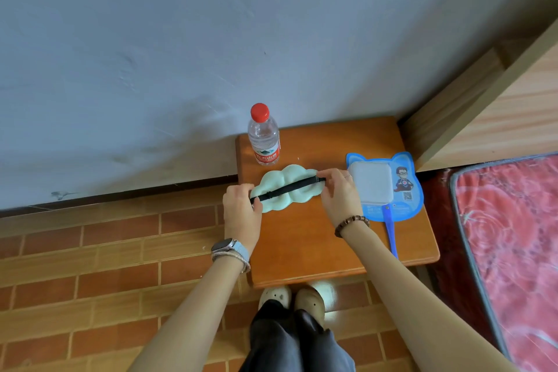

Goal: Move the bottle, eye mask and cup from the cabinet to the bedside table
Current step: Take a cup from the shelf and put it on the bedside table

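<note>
**Eye mask at the bedside table, strap pinched at both ends**

Head view, looking straight down over the bedside table (302, 244). Lying flat on the wood near the middle: the eye mask (290, 174), mint green and cloud-shaped, with a black strap (287, 189) stretched across it. Left hand (241, 205) pinching the strap's left end right at the mask's edge. Right hand (335, 193) pinching the right end, thumb and fingers closed on the band. Neither hand spread.

Looks like the setting-down step, nearly done. Best finish: lower both ends together, lay the strap slack along the mask, then release both pinches at once to avoid a spring-back or a sideways drag. Soft and light by the look of it, so no force needed. Worth keeping it clear of the table's left edge, close under the left hand.

Just behind the mask, the bottle (263, 137), upright, red cap on, at the back-left corner, apparently already delivered. Touching the mask or not: cannot tell. Easy to knock with the left knuckles on the way out.

Just beside the right hand, a blue cat-eared fan (404, 190) with a white square pad (370, 183) lying on it. Further right, a red-patterned mattress (513, 235).

Cup and cabinet nowhere in view; probably one more fetch to go, with bare wood in front of the mask to receive it.
</note>
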A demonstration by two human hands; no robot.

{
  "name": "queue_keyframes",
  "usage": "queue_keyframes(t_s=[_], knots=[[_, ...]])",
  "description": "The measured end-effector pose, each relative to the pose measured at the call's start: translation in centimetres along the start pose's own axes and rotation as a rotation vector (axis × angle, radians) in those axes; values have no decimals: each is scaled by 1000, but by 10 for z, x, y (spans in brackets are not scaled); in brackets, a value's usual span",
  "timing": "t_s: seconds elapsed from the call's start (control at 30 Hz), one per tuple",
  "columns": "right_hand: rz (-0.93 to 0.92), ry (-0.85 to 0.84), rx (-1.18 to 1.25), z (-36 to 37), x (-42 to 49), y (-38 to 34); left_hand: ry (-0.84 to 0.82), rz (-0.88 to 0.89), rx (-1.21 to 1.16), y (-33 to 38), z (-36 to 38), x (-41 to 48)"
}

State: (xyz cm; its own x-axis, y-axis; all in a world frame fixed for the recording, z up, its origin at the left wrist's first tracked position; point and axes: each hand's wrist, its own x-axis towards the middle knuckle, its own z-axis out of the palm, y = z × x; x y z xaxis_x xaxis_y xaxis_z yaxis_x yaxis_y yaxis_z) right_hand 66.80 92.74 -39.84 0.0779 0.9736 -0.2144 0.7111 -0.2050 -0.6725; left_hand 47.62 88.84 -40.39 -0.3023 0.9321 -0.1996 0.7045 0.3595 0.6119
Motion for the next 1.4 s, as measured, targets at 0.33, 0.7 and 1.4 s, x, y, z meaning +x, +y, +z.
queue_keyframes(t_s=[0.33,0.7,1.4], knots=[[-288,23,-400,-105,-84,-118,73,256,268,78,-144,-78],[-572,-125,-515,-134,-179,-197,234,122,363,54,-251,-179],[-1074,-503,-549,-4,-403,-333,537,-533,267,-135,-346,-491]])
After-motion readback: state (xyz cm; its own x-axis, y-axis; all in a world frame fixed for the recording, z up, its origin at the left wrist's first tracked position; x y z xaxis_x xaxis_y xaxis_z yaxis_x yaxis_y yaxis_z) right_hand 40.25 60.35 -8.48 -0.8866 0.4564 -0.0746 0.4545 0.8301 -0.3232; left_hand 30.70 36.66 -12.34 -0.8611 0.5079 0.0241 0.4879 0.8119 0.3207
